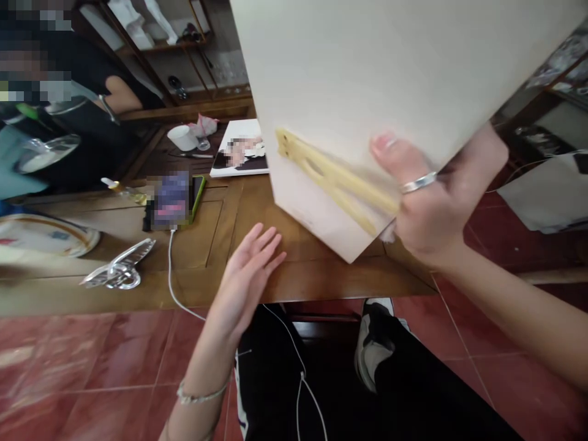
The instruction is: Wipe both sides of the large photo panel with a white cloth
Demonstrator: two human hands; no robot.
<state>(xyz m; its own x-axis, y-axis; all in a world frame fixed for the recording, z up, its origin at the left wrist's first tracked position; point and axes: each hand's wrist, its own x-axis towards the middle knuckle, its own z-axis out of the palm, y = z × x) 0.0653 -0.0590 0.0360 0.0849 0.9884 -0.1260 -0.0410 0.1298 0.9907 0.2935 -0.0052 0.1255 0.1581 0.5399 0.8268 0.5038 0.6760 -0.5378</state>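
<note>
My right hand [427, 202], with a ring on the thumb, grips a large pale board [367, 73] by its lower right side. The thumb presses on the near face while the other fingers go behind it, mostly hidden. On this face lies a yellow forked strip [331, 177], its narrow end reaching up to the left; how it is fixed I cannot tell. The board is tilted above the wooden table [316, 282]. Lower left of it, my left hand [248, 269] is open over the table's near edge, fingers stretched out, holding nothing.
On the table are a clear claw clip [120, 267], a phone [174, 199] on a white cable [171, 269], a dropper bottle [124, 191], a white cup [182, 138] and a flat printed picture [241, 150]. A person in black [92, 73] sits at the upper left.
</note>
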